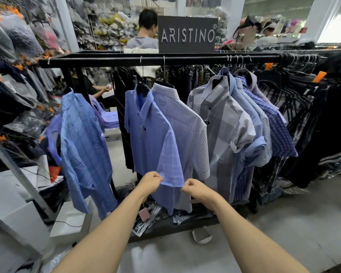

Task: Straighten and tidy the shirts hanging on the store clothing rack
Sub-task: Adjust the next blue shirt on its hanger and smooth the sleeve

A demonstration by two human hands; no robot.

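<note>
A black clothing rack (pixel 126 61) runs across the view with short-sleeved shirts on hangers. In the middle hangs a plain blue shirt (pixel 148 134). My left hand (pixel 151 182) pinches the left corner of its sleeve hem and my right hand (pixel 195 188) pinches the right corner, holding the sleeve (pixel 170 166) spread flat. Right behind it hangs a fine-checked shirt (pixel 187 127). A blue windowpane-check shirt (pixel 83 146) hangs apart at the left. A grey block-check shirt (pixel 224 127) leads a tight bunch of blue checked shirts (pixel 272 125) at the right.
A grey brand sign (pixel 187 34) stands on the rack top. Dark garments (pixel 323 119) crowd the right end. A person (pixel 144 30) stands behind the rack. Bagged clothes (pixel 12 40) hang at the left, white boxes (pixel 71 219) sit low left, and plastic wrappers (pixel 146 219) litter the rack base.
</note>
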